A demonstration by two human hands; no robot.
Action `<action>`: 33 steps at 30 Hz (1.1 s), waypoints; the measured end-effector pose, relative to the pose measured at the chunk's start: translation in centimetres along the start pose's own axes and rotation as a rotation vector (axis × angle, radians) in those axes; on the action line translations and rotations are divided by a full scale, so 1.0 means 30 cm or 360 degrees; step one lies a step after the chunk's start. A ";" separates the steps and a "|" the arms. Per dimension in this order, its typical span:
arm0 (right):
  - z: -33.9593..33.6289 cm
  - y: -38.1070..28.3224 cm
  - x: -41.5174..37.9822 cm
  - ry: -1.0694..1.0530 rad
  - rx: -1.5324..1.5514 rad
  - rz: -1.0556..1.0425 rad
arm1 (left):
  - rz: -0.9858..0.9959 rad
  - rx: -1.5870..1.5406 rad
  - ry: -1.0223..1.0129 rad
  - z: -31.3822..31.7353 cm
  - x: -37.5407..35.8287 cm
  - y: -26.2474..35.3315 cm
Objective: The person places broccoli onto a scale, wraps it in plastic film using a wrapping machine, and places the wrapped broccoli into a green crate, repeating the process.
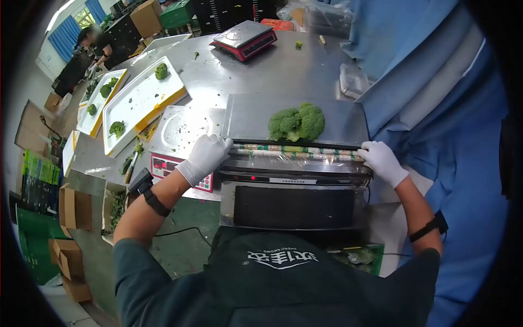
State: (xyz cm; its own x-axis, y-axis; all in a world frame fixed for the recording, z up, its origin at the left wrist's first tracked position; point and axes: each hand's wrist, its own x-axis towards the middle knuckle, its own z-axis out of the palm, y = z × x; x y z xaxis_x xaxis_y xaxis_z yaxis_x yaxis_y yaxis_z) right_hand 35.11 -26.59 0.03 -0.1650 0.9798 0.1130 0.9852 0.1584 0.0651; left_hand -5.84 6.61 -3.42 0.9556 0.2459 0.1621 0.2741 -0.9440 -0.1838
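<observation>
At the shiny steel bench (pixel 210 82), bushy green broccoli (pixel 310 121) sat on a silver metal wrapping machine (pixel 246 115). The left hand (pixel 211 155) and right hand (pixel 383 162) appeared clamped on opposite ends of its clear plastic film (pixel 299 158). The step looked like drawing film; next probably called for an even stretch over the broccoli.

Left hand (pixel 209 156) curled, right hand (pixel 383 162) curled, gloved

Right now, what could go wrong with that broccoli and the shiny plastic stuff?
The shiny film might wrinkle or tear if the left grip and right grip, at opposite ends of it, pull unevenly. The broccoli lies loose just behind the film, so a jerk could knock it. The left grip could also bump the nearby red-and-white scale.
</observation>
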 end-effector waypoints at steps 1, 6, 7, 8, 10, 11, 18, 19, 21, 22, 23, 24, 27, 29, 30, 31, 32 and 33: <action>-0.004 -0.010 0.018 0.0015 0.0003 -0.0037 | 0.0073 0.0056 -0.0058 -0.012 0.028 0.021; 0.065 -0.009 0.032 0.0120 -0.0094 -0.0165 | 0.0427 0.0125 -0.0096 0.055 0.133 0.090; 0.072 -0.008 0.021 0.0168 -0.0099 -0.0195 | 0.0417 0.0118 -0.0091 0.053 0.135 0.090; 0.090 -0.017 0.019 0.0277 -0.0089 -0.0250 | 0.0456 0.0099 -0.0146 0.049 0.143 0.093; 0.108 -0.056 0.021 0.0435 0.0267 0.0008 | 0.0487 0.0083 -0.0191 0.016 0.144 0.106; 0.127 -0.064 0.025 0.0569 0.0503 0.0178 | 0.0347 -0.0118 -0.0132 -0.019 0.118 0.119; -0.099 -0.097 0.111 0.1644 0.1791 0.0838 | -0.0943 -0.2485 0.1063 -0.196 0.128 0.218; -0.116 -0.096 0.195 0.1648 0.1786 0.0859 | -0.1071 -0.2639 0.1296 -0.215 0.194 0.194; -0.153 -0.071 0.358 0.1990 0.2033 0.1038 | -0.1125 -0.2784 0.1487 -0.166 0.363 0.132; -0.073 -0.002 0.411 0.1815 0.2046 0.0985 | -0.1151 -0.2846 0.1397 -0.050 0.441 0.093; 0.064 0.072 0.458 0.1644 0.2053 0.0927 | -0.1227 -0.2657 0.1166 0.041 0.479 0.077; 0.188 0.129 0.476 0.1295 0.2077 0.1020 | -0.1209 -0.2620 0.1000 0.153 0.502 0.079; 0.271 0.109 0.468 0.0696 0.2391 0.0910 | -0.0839 -0.2394 0.0597 0.198 0.461 0.145; 0.203 0.039 0.426 0.0414 0.2283 0.0525 | -0.0323 -0.2430 0.0157 0.036 0.364 0.164; 0.163 -0.012 0.429 0.0347 0.1819 0.0395 | -0.0166 -0.1980 0.0262 0.023 0.348 0.170; 0.141 -0.060 0.442 0.0280 0.1361 0.0262 | -0.0020 -0.1526 0.0347 0.022 0.329 0.175; 0.136 -0.084 0.463 0.0275 0.1300 0.0383 | -0.0027 -0.1523 0.0346 0.022 0.338 0.170; 0.142 -0.092 0.469 0.0266 0.1301 0.0383 | -0.0033 -0.1531 0.0344 0.021 0.344 0.169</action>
State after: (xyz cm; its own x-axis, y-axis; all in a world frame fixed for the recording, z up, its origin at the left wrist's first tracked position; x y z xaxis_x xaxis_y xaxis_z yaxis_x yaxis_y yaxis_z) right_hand 30.26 -12.71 -2.77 0.1110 0.9773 0.1803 0.7076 0.0497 -0.7049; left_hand 5.49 4.50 -3.29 0.8851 0.3093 0.3478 -0.0056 -0.7401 0.6724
